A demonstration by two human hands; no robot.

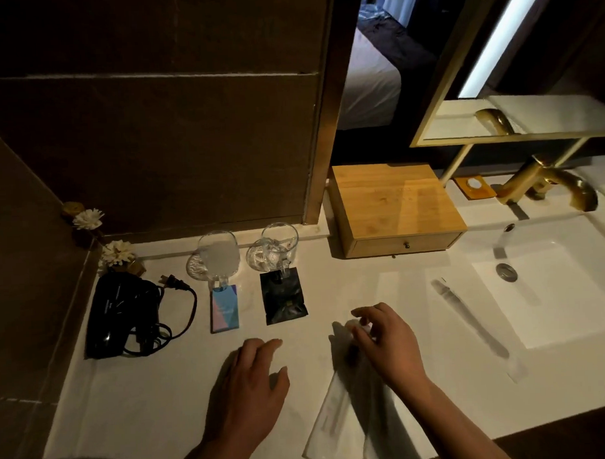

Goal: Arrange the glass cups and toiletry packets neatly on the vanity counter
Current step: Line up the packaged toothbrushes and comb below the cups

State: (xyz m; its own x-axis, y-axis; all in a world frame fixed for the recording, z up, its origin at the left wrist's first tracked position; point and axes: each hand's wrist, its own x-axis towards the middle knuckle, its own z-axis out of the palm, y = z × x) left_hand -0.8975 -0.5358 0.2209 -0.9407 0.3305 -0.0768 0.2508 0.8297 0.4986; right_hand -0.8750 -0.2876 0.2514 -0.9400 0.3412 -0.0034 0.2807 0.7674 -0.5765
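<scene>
White counter (pixel 156 399) holds 2 glasses (pixel 218 258) behind 2 packets (pixel 224 309). Left hand (pixel 255 385) rests flat, fingers together; right hand (pixel 389 343) pinches a clear wrapper (pixel 338 413).

Dim room: dark tiled wall (pixel 153 131) at far left, a lit mirror (pixel 515 84) at far right, a bed (pixel 368 86) visible between them.
</scene>
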